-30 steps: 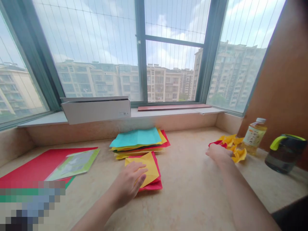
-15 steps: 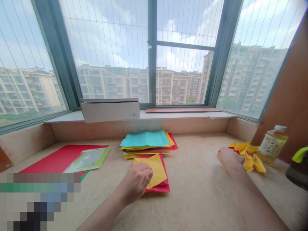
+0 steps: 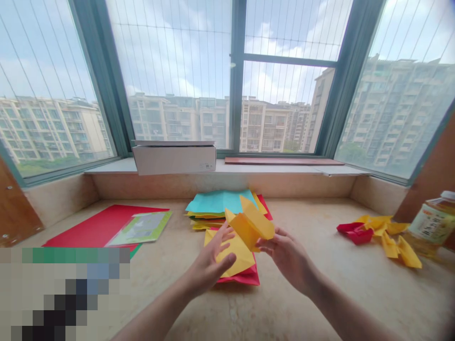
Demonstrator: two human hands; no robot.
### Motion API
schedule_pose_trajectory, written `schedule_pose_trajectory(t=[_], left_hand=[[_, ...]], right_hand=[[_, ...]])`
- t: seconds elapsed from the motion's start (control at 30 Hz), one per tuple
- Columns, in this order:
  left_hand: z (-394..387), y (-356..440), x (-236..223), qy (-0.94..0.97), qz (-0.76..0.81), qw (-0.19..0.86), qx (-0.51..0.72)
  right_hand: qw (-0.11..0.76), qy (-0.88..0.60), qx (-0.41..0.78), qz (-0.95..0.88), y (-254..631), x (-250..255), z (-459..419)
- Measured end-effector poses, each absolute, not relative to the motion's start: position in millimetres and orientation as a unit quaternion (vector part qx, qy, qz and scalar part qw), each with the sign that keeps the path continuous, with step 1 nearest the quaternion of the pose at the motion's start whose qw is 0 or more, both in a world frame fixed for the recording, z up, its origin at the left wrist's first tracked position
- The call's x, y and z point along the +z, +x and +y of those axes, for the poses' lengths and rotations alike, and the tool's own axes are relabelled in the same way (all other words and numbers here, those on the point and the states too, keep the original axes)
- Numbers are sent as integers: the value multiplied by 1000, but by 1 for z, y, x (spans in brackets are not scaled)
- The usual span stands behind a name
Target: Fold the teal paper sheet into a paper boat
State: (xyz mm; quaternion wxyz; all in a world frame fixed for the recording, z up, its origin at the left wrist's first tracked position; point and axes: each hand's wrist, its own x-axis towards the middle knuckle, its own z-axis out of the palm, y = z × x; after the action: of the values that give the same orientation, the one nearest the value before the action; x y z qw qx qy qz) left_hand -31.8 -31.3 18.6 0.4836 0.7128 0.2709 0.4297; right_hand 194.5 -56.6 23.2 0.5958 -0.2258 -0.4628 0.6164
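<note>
My right hand (image 3: 289, 258) pinches a yellow origami piece (image 3: 254, 225) by its right end, above the middle of the counter. It is folded into pointed flaps. My left hand (image 3: 216, 258) is open at the piece's left side, fingers spread; whether a fingertip touches it I cannot tell. Below lie yellow paper squares (image 3: 236, 258) on top of red paper (image 3: 245, 278), partly covered by my left hand. Behind them is a stack of coloured sheets, with a turquoise sheet (image 3: 220, 201) uppermost. A red origami piece (image 3: 355, 232) and several yellow origami pieces (image 3: 401, 248) rest at the right.
A plastic bottle (image 3: 432, 225) of amber liquid stands beside the folded pieces. Red sheets (image 3: 95, 225) lie at the left under a clear packet (image 3: 142, 228) with a green edge. On the sill below the window is a white box (image 3: 176, 160).
My right hand has come from the folded pieces at the right to the middle, bringing a yellow origami piece. My left hand has opened its fingers over the yellow squares. The view has shifted somewhat.
</note>
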Motion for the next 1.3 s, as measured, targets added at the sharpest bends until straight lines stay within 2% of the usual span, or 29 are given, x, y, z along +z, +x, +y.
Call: schedule_pose_trajectory(t=[0.1, 0.2, 0.33, 0.47, 0.73, 0.87, 1.1, 1.3], left_hand=[[-38, -26, 25, 637, 239, 574, 455], [-39, -23, 25, 581, 281, 591, 484], [-35, -24, 22, 576, 309, 603, 457], [-33, -24, 23, 594, 303, 599, 443], [-36, -23, 34, 543, 291, 635, 466], [-36, -24, 36, 523, 273, 630, 505], [-34, -28, 34, 521, 283, 615, 520], [-39, -27, 36, 565, 274, 631, 455]], right_hand=[[540, -214, 670, -463, 180, 11, -60], [481, -245, 669, -511, 176, 5, -64], [428, -276, 612, -604, 176, 10, -69], [470, -309, 535, -631, 175, 20, -69], [577, -363, 472, -559, 186, 19, -55], [575, -345, 501, -547, 185, 19, -55], [552, -399, 519, -517, 185, 20, -60], [535, -344, 560, -530, 188, 25, -55]])
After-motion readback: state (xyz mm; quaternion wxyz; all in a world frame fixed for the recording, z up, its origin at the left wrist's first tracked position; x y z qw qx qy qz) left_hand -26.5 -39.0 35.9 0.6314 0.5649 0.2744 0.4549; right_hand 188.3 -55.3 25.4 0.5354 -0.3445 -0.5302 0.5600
